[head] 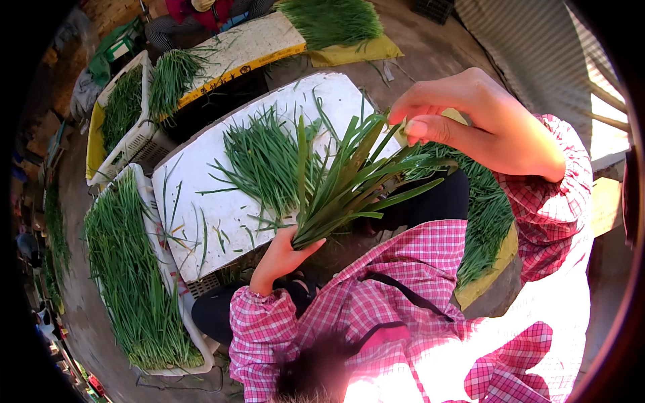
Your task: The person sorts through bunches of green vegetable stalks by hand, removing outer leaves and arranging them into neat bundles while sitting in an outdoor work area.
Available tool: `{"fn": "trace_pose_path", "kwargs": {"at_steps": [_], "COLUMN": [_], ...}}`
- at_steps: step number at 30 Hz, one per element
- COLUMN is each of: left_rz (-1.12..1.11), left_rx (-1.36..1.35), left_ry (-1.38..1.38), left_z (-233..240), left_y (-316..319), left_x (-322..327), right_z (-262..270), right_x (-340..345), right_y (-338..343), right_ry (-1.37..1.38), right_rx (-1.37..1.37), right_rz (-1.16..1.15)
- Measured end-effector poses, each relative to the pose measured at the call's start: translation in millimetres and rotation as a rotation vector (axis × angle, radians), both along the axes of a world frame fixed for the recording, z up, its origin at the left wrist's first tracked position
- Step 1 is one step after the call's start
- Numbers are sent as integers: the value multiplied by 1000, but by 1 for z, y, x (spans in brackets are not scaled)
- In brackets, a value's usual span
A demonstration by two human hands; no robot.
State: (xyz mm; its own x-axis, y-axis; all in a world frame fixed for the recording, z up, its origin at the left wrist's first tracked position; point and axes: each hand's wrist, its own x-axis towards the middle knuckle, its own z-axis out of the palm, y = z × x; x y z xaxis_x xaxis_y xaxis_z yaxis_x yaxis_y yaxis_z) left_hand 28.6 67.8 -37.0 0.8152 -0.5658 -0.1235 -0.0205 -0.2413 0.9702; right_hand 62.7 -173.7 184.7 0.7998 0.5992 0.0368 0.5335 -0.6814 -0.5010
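My left hand (288, 256) grips the lower end of a bunch of flat green leaves, likely garlic chives (347, 189), which fans out to the upper right. At the bunch's leaf tips, my right hand (466, 123) pinches a pale yellowish leaf piece (401, 132) between thumb and fingers. Beneath and behind the bunch, a loose pile of cut chives (267, 156) lies on a white foam board (194, 146), with stray blades scattered around it.
At the left stands a white crate (151, 201) filled with chives, with another crate (146, 95) behind it. A foam slab with a yellow edge (242, 63) lies beyond the board. Chives on yellow sacking (491, 272) lie at my right. Another person (176, 27) sits at the top.
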Motion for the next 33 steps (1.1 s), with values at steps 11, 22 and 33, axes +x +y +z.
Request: {"fn": "trace_pose_path", "kwargs": {"at_steps": [11, 22, 33], "left_rz": [-8, 38, 17], "left_rx": [6, 33, 32], "left_ry": [4, -9, 5], "left_z": [1, 5, -3], "left_y": [2, 3, 2], "left_x": [4, 3, 6], "right_z": [-7, -8, -10], "right_x": [4, 3, 8], "right_y": [12, 15, 12], "right_ry": [71, 272, 317], "right_rx": [20, -21, -51], "right_rz": [-80, -57, -27]}}
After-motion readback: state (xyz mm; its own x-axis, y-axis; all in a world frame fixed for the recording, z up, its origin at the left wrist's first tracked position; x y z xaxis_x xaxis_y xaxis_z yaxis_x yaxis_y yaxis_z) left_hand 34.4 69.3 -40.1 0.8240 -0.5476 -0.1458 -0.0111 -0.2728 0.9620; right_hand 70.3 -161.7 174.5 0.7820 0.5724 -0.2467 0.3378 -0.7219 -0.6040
